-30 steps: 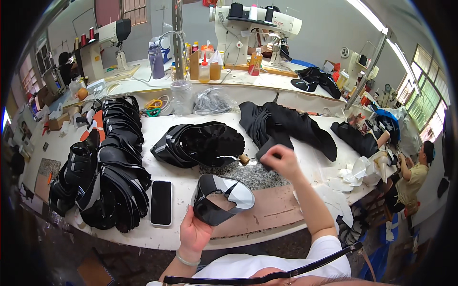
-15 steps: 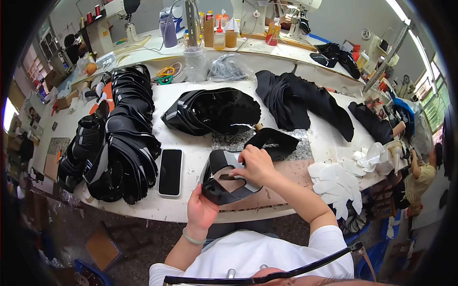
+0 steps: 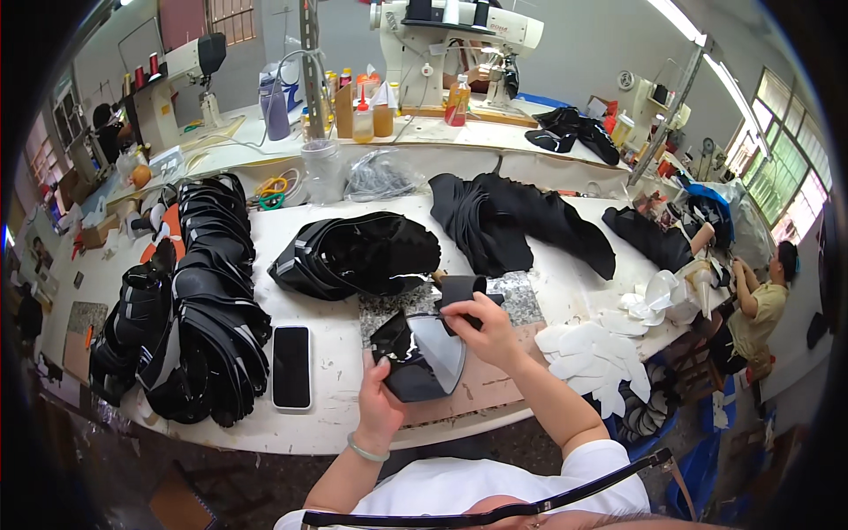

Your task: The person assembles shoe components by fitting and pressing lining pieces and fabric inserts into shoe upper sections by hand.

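My left hand (image 3: 378,399) grips the lower edge of a glossy black shoe upper piece (image 3: 415,355) with a silver-grey panel, held just above the table's front edge. My right hand (image 3: 481,325) pinches a matte black fabric piece (image 3: 461,290) against the top of that upper. Both sit over a speckled stone slab (image 3: 512,296) and a brown cardboard sheet (image 3: 495,380).
A black phone (image 3: 291,366) lies left of my hands. Long rows of stacked black uppers (image 3: 199,309) fill the left side. A glossy black pile (image 3: 358,254) and a matte black fabric pile (image 3: 512,221) lie behind. White cut pieces (image 3: 592,358) lie right. Another person (image 3: 760,300) works at far right.
My right hand has brought the matte black piece onto the glossy upper, which my left hand has held throughout. The view has shifted slightly.
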Motion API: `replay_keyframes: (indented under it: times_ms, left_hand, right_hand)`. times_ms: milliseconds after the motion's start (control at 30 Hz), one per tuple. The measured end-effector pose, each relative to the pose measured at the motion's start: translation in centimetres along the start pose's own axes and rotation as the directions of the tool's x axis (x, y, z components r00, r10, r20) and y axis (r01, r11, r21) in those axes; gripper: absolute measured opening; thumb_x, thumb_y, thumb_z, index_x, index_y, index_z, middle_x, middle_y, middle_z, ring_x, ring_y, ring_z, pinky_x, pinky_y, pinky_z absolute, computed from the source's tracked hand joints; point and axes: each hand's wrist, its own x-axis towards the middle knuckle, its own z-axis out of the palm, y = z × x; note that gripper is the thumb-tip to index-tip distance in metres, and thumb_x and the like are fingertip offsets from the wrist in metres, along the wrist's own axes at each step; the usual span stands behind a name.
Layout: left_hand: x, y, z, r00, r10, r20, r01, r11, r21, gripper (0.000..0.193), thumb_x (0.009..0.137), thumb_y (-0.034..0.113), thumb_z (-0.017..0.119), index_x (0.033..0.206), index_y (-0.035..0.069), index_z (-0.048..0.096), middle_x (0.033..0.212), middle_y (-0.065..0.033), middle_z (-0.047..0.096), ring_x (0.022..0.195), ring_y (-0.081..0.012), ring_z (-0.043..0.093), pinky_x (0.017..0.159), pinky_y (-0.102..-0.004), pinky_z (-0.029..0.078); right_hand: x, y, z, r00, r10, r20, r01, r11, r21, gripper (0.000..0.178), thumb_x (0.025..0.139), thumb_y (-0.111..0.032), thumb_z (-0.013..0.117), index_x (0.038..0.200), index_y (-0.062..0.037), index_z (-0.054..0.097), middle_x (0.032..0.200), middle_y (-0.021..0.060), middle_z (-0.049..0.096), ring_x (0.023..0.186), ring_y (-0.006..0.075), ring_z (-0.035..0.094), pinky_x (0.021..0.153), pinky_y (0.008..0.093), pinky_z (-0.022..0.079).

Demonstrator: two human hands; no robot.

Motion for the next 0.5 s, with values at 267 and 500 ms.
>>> replay_keyframes:
  times_ms: [267, 500]
  left_hand:
    - [2.4, -3.5, 4.1, 0.932, -0.085, 0.353, -0.142, 0.809, 0.571, 0.037, 0.098, 0.021, 0.047, 0.13, 0.004, 0.039, 0.121, -0.0038, 0.05, 0.117, -0.0165, 0.046, 0.099, -0.0325, 0.038]
    - [4.4, -6.6, 4.3, 0.961, -0.225, 0.162, 0.119, 0.861, 0.494, 0.023, 0.097, 0.018, 0.051, 0.116, 0.005, 0.047, 0.11, -0.0035, 0.053, 0.098, -0.0113, 0.052, 0.08, -0.0263, 0.045]
  right_hand:
    - [-5.9, -2.0, -2.2, 0.974, 0.227, 0.023, -0.22, 0.908, 0.357, 0.028, 0.084, -0.02, 0.072, 0.098, 0.0001, 0.058, 0.095, 0.0056, 0.055, 0.086, 0.0131, 0.054, 0.073, 0.0268, 0.045]
    - [-9.6, -0.9, -4.0, 0.922, 0.387, -0.022, -0.207, 0.538, 0.817, 0.038, 0.08, -0.005, 0.073, 0.111, 0.0014, 0.054, 0.102, 0.0027, 0.058, 0.089, 0.008, 0.056, 0.076, 0.0219, 0.047]
